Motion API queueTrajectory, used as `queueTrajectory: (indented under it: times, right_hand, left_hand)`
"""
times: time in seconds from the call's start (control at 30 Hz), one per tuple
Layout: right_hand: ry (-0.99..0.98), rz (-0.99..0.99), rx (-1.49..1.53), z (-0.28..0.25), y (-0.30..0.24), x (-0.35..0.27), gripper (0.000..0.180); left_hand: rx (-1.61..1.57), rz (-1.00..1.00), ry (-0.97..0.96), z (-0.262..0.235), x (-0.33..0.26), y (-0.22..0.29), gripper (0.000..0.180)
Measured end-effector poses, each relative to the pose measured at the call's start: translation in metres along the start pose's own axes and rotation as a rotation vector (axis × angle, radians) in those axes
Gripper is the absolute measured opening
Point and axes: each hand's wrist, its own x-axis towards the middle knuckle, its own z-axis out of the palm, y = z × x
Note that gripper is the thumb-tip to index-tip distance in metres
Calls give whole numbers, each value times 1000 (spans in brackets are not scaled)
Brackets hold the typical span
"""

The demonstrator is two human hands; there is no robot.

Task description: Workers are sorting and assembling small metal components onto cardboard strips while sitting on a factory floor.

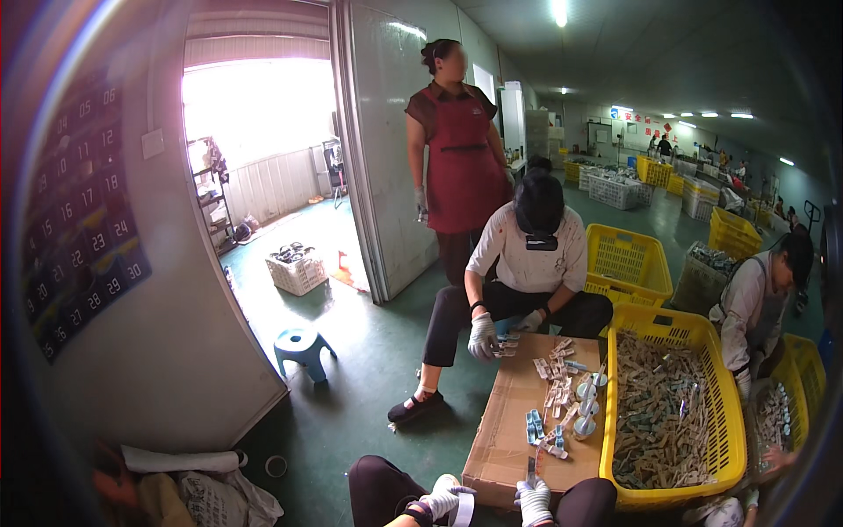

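My left hand (pixel 442 498), in a striped light glove, is closed on a white band-like piece (pixel 461 511) at the lower edge, beside my knee. My right hand (pixel 532 502), also gloved, is closed at the near edge of a cardboard box (pixel 500 439). A thin grey upright piece (pixel 531 470) rises from its fingers; its kind is too small to tell. Just beyond lie blue and white clips (pixel 535 427) that look like clothes pegs, scattered pale clips (pixel 555 364) and several round whitish pieces (pixel 586 408).
A yellow crate (pixel 733 422) full of small clips stands right of the box. Across it sits a gloved co-worker (pixel 527 250); another person in a red apron (pixel 461 176) stands behind. A third works at right (pixel 755 294). A blue stool (pixel 303 344) stands left.
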Motion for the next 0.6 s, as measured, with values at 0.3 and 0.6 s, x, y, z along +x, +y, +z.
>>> queueTrajectory:
  times: [0.3,0.6]
  right_hand:
    - [-3,-127,-51,10,-48,-51,10]
    - [5,-112,-80,9,-43,-46,11]
  left_hand:
    - [61,17,21,0,2,26,32]
    - [125,17,52,-5,-1,49,33]
